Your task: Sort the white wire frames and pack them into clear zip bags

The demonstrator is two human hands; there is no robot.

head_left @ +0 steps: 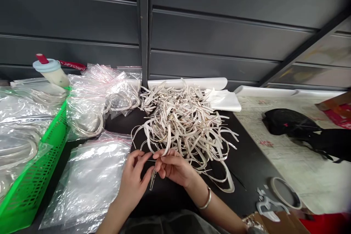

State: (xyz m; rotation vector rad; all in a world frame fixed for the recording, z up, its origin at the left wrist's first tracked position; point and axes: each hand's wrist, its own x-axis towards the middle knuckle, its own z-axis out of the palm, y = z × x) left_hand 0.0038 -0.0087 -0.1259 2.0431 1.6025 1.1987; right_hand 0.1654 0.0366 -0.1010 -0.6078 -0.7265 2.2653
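My right hand [175, 168] pinches a flat whitish strip [168, 137] that arches up from its fingertips. My left hand [135, 177] is bent close beside it, thumb and fingers curled around the same strip's lower part. Thin shiny metallic-looking ends [152, 182] hang down between the two hands. Directly beyond lies a large tangled pile of similar pale strips [186, 120] on the black table [246, 164]. A stack of clear zip bags [90, 175] lies flat to the left of my left hand.
At the left stands a green plastic basket [46, 168] with bagged strips. More filled bags [87, 117] and a lidded cup [52, 71] are behind. White rolled sheeting [189, 83] lies along the grey panels. A tape roll [285, 192] and white-handled scissors [270, 206] rest at the right.
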